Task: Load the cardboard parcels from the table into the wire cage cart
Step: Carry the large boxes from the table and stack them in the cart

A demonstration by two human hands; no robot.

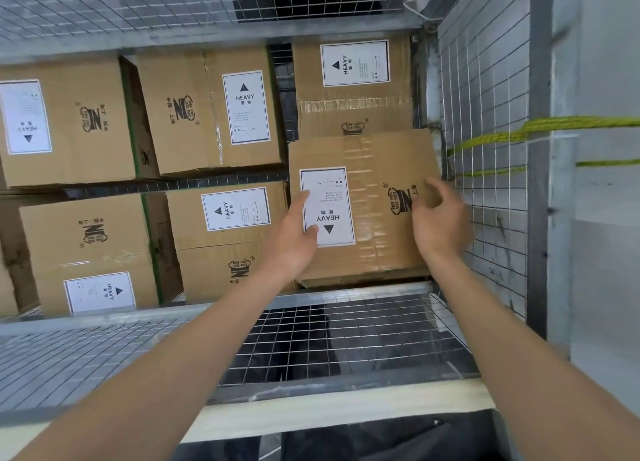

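Head view: a person leans over the near rail of the wire cage cart point(485, 79), both bare arms reaching to a cardboard parcel point(367, 190) at centre right of the frame. The parcel sits inside the cage, against the right-hand mesh wall, apparently on top of other boxes and higher than the parcels point(214, 110) packed to its left. The left hand point(294, 235) lies at the parcel's left edge, forefinger straight and thumb on the white HEAVY label point(332, 197), gripping nothing. The right hand point(441, 218), blurred, hovers with loosely curled fingers over the logo near the right edge; whether it touches cannot be told. The parcel lies directly between the hands, label to logo across the frame, about equally near both.
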